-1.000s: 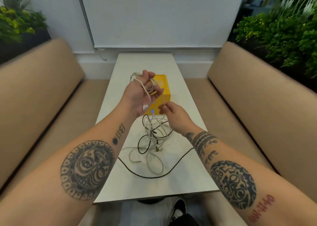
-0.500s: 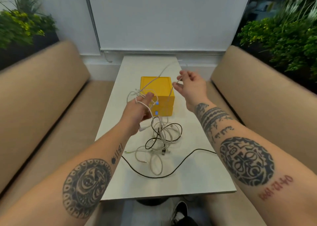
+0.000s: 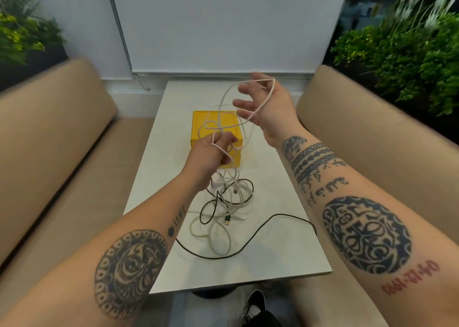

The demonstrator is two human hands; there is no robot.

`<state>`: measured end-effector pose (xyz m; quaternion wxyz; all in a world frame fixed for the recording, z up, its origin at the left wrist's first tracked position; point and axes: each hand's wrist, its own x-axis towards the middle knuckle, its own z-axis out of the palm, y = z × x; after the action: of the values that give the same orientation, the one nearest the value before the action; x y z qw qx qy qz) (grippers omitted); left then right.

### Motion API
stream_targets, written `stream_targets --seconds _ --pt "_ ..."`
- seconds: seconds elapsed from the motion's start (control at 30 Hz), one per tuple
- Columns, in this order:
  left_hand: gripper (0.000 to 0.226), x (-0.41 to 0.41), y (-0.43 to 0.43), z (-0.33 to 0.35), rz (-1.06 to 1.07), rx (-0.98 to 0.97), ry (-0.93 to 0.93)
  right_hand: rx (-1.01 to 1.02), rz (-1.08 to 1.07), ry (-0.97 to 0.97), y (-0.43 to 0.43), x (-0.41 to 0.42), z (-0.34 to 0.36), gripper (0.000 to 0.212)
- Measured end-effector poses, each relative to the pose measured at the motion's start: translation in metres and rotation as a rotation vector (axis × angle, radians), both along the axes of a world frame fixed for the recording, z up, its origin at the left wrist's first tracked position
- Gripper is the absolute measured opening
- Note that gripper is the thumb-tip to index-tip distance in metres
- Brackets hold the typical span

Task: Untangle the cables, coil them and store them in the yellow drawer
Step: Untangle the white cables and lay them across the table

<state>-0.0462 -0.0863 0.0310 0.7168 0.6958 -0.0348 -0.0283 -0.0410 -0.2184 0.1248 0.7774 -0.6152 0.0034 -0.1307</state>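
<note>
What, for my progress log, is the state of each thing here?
white cable, lifted, strung between both hands.
left hand, grips white loops.
right hand, fingers spread, cable draped round it.
cable tangle, knotted, lying on the table.
black cable, uncoiled, trailing from the tangle.
yellow drawer box, looks shut; front partly hidden.

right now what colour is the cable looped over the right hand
White cable, clearest in head view.

The left hand (image 3: 211, 152) covers part of the yellow drawer (image 3: 213, 120). The black cable (image 3: 283, 215) disappears behind the right forearm (image 3: 360, 215).
</note>
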Motion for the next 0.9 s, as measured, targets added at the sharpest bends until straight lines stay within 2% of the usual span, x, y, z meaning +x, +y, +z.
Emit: stream_targets --seconds 0.07,0.17,0.23,0.3,0.37,0.43,0.57,0.63,0.67,0.77,0.9 --pt "0.023 0.004 0.0 0.013 0.042 -0.137 0.042 -0.215 -0.077 -0.017 -0.008 -0.003 -0.015 0.018" --pt "0.02 0.006 0.004 0.023 0.051 -0.311 0.103 -0.506 -0.147 0.017 -0.013 -0.01 -0.046 0.015" --pt "0.016 0.004 0.007 0.031 0.03 -0.465 0.135 -0.691 -0.034 0.115 -0.011 -0.018 -0.065 0.012" --pt "0.018 0.0 0.009 0.045 -0.005 -0.637 0.149 -0.832 0.124 0.164 -0.005 -0.025 -0.084 0.029" --pt "0.019 -0.004 0.011 0.063 -0.037 -0.722 0.111 -0.868 0.169 0.156 0.003 -0.03 -0.094 0.041" --pt "0.02 -0.01 0.013 0.08 -0.059 -0.715 0.056 -0.741 0.161 0.144 0.01 -0.034 -0.096 0.04" --pt "0.022 -0.014 0.022 0.085 -0.061 -0.668 0.039 0.162 0.295 0.17 0.004 -0.037 -0.079 0.046" --pt "0.022 -0.012 0.029 0.072 -0.073 -0.589 0.071 0.475 0.288 0.112 -0.005 -0.036 -0.062 0.039" --pt "0.021 -0.01 0.032 0.061 -0.083 -0.543 0.099 0.553 0.238 0.101 -0.008 -0.032 -0.056 0.039" --pt "0.019 -0.011 0.039 0.024 -0.113 -0.349 0.178 0.559 0.035 0.182 -0.012 -0.023 -0.04 0.041" --pt "0.017 -0.031 0.042 -0.015 -0.083 -0.067 0.283 0.338 -0.012 0.33 -0.004 -0.026 -0.044 0.041"
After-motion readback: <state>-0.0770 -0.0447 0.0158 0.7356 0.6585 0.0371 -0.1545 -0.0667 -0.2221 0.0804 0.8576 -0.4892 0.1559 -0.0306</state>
